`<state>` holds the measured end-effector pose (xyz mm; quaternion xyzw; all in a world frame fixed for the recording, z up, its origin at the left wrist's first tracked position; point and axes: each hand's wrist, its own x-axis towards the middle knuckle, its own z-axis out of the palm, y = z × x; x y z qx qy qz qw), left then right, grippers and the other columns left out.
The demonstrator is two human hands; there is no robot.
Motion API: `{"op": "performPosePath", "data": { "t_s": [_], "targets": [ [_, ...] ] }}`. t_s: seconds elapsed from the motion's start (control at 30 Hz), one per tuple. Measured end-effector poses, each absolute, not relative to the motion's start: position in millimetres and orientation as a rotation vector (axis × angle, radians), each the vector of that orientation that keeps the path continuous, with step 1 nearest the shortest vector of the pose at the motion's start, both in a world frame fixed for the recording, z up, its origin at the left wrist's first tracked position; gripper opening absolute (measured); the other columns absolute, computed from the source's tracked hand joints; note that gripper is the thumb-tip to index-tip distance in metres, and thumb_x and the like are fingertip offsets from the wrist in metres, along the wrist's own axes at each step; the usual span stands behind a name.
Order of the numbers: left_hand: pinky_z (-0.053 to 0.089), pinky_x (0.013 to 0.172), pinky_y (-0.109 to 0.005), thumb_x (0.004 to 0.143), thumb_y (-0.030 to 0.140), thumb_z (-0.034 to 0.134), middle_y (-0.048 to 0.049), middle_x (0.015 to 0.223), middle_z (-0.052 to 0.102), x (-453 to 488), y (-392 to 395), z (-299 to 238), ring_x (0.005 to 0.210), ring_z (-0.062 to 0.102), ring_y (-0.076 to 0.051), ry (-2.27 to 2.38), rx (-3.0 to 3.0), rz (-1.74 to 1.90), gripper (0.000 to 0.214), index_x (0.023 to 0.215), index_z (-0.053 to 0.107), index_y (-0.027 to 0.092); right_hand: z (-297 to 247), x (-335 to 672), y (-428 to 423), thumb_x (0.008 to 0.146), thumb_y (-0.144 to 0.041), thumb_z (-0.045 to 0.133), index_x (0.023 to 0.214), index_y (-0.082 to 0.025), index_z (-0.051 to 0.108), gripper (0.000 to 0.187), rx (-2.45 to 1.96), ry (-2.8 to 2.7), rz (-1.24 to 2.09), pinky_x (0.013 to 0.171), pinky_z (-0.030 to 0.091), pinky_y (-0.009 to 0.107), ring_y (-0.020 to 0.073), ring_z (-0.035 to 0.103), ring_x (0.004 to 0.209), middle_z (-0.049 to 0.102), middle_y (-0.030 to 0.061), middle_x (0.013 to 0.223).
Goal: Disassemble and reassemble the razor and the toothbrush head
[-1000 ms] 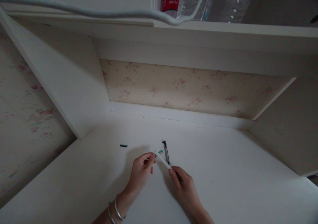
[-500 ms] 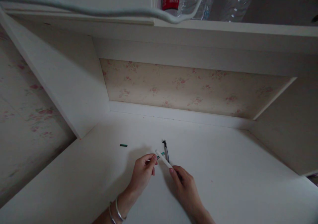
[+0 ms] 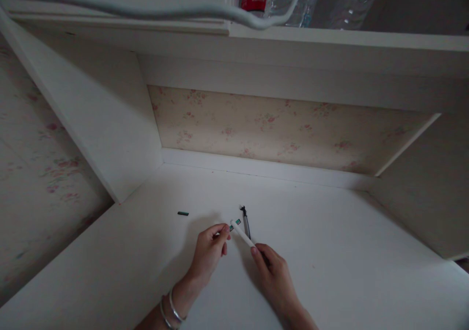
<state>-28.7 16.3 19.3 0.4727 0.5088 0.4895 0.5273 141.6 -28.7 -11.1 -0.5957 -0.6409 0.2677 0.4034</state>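
The left hand (image 3: 210,244) is held above the white surface (image 3: 330,232), its forearm slanted inward, with two bangles (image 3: 175,308) worn at the wrist. Its thumb and index finger are pinched together on a small dark-green strip (image 3: 238,221), by which the far end is left sticking out; the other fingers are curled in. The right hand (image 3: 273,269) is angled toward it from the right, knuckles up, its fingers wrapped around the lower end of a white stick (image 3: 242,234). The stick's upper tip is laid across the strip; whether the two touch cannot be told. Just beyond the hands, a slim black-headed tool (image 3: 245,217) is pointed toward the surface's back edge. Another dark-green piece (image 3: 183,214) is set nearer the back left corner, apart from the hands.
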Motion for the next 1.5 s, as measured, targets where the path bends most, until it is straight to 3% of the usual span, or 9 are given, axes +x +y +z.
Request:
{"op": "performPosePath", "data": {
  "t_s": [0.3, 0.5, 0.7, 0.97, 1.17, 1.33, 1.5],
  "targets": [
    [0.028, 0.041, -0.020, 0.079, 0.052, 0.055, 0.0041, 0.043, 0.046, -24.0, 11.3, 17.1, 0.041, 0.040, -0.009, 1.187, 1.285, 1.129, 0.040, 0.062, 0.058, 0.016, -9.2, 141.7, -28.7, 0.092, -0.047, 0.040, 0.087, -0.017, 0.066, 0.040, -1.497, -1.626, 0.646, 0.055, 0.041, 0.022, 0.0156, 0.056, 0.061, 0.065, 0.0041, 0.070],
    [0.030, 0.043, -0.021, 0.075, 0.051, 0.059, 0.0034, 0.046, 0.049, -30.5, 17.7, 17.3, 0.043, 0.041, -0.009, 1.204, 1.112, 1.196, 0.038, 0.064, 0.060, 0.015, -8.2, 141.4, -29.1, 0.092, -0.046, 0.041, 0.085, -0.018, 0.065, 0.038, -1.510, -1.613, 0.670, 0.056, 0.040, 0.022, 0.0151, 0.055, 0.061, 0.064, 0.0029, 0.070],
    [0.033, 0.047, -0.021, 0.080, 0.047, 0.056, 0.0024, 0.050, 0.050, -31.8, 16.6, 17.5, 0.048, 0.045, -0.010, 1.171, 1.202, 1.206, 0.036, 0.063, 0.057, 0.016, -9.2, 140.9, -30.6, 0.092, -0.045, 0.041, 0.085, -0.017, 0.064, 0.037, -1.504, -1.603, 0.684, 0.055, 0.039, 0.023, 0.0152, 0.053, 0.060, 0.062, 0.0030, 0.069],
    [0.042, 0.052, -0.023, 0.080, 0.045, 0.058, 0.0003, 0.054, 0.056, -31.1, 17.4, 15.4, 0.052, 0.052, -0.012, 1.149, 1.166, 1.211, 0.033, 0.069, 0.063, 0.014, -9.5, 140.9, -28.8, 0.091, -0.045, 0.042, 0.085, -0.017, 0.065, 0.036, -1.506, -1.586, 0.689, 0.056, 0.039, 0.023, 0.0150, 0.054, 0.060, 0.062, 0.0024, 0.069],
    [0.053, 0.056, -0.029, 0.074, 0.046, 0.063, -0.0045, 0.069, 0.064, -31.5, 17.3, 20.0, 0.063, 0.065, -0.018, 1.163, 0.989, 1.195, 0.036, 0.082, 0.065, 0.011, -9.6, 141.6, -28.5, 0.091, -0.045, 0.044, 0.085, -0.017, 0.065, 0.036, -1.516, -1.568, 0.698, 0.054, 0.037, 0.023, 0.0148, 0.052, 0.059, 0.063, 0.0025, 0.068],
    [0.053, 0.052, -0.026, 0.076, 0.047, 0.061, -0.0089, 0.079, 0.069, -31.4, 15.5, 23.1, 0.069, 0.068, -0.020, 1.178, 0.989, 1.132, 0.037, 0.087, 0.065, 0.012, -9.1, 141.8, -27.8, 0.091, -0.046, 0.043, 0.085, -0.017, 0.064, 0.036, -1.533, -1.568, 0.712, 0.056, 0.036, 0.023, 0.0151, 0.052, 0.060, 0.061, 0.0021, 0.068],
    [0.050, 0.048, -0.023, 0.075, 0.046, 0.062, -0.0068, 0.073, 0.067, -31.7, 15.6, 22.6, 0.060, 0.064, -0.016, 1.172, 1.010, 1.168, 0.036, 0.084, 0.066, 0.012, -10.4, 142.3, -27.7, 0.091, -0.046, 0.043, 0.084, -0.018, 0.064, 0.036, -1.530, -1.559, 0.724, 0.055, 0.036, 0.023, 0.0146, 0.050, 0.059, 0.060, 0.0012, 0.067]
  ]
}}
